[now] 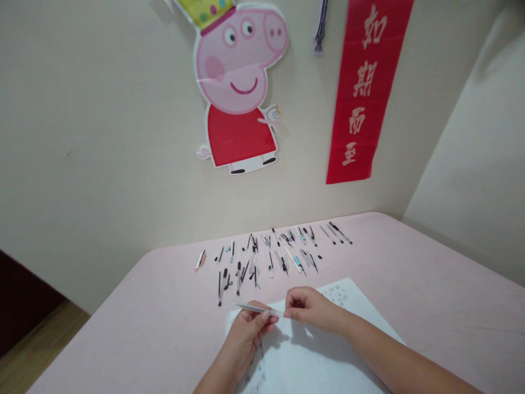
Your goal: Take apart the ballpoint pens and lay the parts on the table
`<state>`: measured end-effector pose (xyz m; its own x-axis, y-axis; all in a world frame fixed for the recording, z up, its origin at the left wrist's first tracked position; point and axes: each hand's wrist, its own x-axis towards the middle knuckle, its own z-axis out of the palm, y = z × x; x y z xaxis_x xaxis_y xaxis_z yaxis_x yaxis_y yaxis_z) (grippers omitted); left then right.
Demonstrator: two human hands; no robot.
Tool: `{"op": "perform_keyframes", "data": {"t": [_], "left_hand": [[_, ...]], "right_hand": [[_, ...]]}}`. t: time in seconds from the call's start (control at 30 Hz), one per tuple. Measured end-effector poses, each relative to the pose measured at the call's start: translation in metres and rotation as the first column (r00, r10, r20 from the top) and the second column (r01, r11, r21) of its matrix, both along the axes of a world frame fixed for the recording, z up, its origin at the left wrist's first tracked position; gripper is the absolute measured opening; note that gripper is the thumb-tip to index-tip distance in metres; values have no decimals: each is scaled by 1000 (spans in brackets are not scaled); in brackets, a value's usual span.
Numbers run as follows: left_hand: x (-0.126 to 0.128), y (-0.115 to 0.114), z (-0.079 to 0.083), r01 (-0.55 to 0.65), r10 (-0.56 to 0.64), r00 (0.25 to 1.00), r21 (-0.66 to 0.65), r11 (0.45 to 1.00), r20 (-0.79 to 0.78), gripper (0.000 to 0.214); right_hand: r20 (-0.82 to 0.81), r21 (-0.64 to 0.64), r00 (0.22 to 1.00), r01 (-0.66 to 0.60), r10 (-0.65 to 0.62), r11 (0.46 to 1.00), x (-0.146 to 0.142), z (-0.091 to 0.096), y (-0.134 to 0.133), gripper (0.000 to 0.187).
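Observation:
Above the paper, a slim pen with a clear barrel (249,307) lies nearly level, its thin tip to the left. My left hand (246,332) is closed around its middle, thumb on top. At the pen's right end, my right hand (314,307) pinches with thumb and forefinger; the exact part between those fingertips is too small to make out. Beneath both hands is a white sheet of paper (340,350) with handwriting at its upper right and lower left.
Pens and pen parts (283,264) lie in rough rows beyond the paper, with black caps and a few blue and white pieces. A pink cloth (164,317) covers the table, which meets a wall bearing a cartoon pig cutout (241,134) and a red banner (361,109).

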<state>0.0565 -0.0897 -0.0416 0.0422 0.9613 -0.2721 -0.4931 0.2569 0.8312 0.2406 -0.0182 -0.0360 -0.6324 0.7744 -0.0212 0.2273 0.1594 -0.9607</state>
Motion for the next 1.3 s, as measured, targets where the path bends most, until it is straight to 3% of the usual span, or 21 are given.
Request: {"op": "perform_keyframes", "data": {"t": [0.33,0.4,0.47,0.53,0.6,0.7,0.77,0.93,1.3], "left_hand": [[1,-3,3,30,-28,998,-39,999,50,25],[-1,-3,1,4,1,997,-58,998,79,23],[-2,-1,0,-36,44,994,-81,996,104,20],[-2,1,-1,-87,101,987,-118,989,126,14],[-3,2,0,-131,157,976,-164,978,152,8],[-2,4,2,-183,225,957,-223,958,183,8],[-2,5,4,-210,258,947,-240,948,191,11],[-2,6,5,-246,294,936,-239,939,193,15],[-4,6,0,-230,272,942,-210,950,198,12]], "right_hand": [[-21,-18,1000,-18,18,1000,-2,1,-2,36],[-9,16,1000,-7,8,1000,1,2,1,34],[23,128,997,66,-69,990,8,3,10,28],[55,314,968,216,-245,924,19,0,24,19],[87,492,895,343,-437,800,35,-6,40,17],[195,703,769,323,-609,633,60,-20,61,28],[272,764,679,278,-681,583,73,-30,70,34],[382,796,611,163,-693,583,83,-46,78,37],[372,811,664,107,-648,575,80,-42,76,32]]}}
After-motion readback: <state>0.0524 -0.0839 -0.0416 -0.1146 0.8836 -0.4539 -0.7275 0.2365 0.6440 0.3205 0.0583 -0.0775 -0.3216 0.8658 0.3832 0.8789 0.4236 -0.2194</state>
